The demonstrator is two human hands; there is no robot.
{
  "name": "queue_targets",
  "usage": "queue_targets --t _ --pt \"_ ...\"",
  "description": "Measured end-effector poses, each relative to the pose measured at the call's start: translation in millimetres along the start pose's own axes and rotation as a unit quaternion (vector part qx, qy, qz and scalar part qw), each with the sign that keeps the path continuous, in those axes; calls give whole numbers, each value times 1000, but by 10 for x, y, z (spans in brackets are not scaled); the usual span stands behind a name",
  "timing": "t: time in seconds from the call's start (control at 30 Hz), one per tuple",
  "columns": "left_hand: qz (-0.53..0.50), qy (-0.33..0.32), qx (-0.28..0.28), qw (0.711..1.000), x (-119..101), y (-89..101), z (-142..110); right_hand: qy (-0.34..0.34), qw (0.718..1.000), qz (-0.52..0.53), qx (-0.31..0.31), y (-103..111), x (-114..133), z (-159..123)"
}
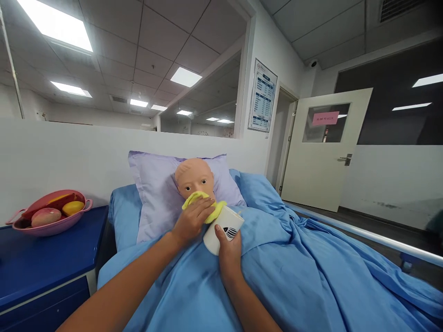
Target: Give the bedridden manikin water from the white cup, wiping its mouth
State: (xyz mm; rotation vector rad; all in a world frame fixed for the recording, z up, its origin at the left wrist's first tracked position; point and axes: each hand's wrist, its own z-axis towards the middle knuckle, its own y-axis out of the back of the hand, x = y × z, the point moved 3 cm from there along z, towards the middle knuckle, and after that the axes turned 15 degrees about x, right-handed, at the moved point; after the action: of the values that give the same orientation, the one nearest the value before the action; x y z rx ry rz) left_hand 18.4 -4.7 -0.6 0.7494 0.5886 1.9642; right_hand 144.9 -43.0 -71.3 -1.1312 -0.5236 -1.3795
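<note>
A training manikin lies in the bed, its head on a lilac pillow, its body under a blue sheet. My left hand presses a yellow cloth against the manikin's mouth, fingers closed over the cloth. My right hand grips a white cup with a black mark from below, tilted toward the manikin's chin just beside the cloth.
A blue bedside cabinet stands at the left with a pink bowl of fruit on it. A metal bed rail runs along the right side. Behind stand a white partition wall and an open door.
</note>
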Motion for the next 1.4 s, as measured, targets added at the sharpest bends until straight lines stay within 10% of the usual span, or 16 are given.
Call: queue_targets --t 0.17,0.57,0.9,1.23,1.4 --pt "54 -41 -16 998 58 198 282 -27 1000 -7 -1 -3 -3 -6" --pt "60 31 11 998 7 -375 -266 -31 999 -24 -8 19 -20 2" --pt "15 1 -16 1000 20 24 180 -10 1000 -24 16 3 -12 3" --pt "-41 124 44 990 14 -387 -274 -17 999 -47 16 -15 11 -34" --pt "-118 187 12 975 -72 -226 -352 -16 997 -63 36 -26 9 -39"
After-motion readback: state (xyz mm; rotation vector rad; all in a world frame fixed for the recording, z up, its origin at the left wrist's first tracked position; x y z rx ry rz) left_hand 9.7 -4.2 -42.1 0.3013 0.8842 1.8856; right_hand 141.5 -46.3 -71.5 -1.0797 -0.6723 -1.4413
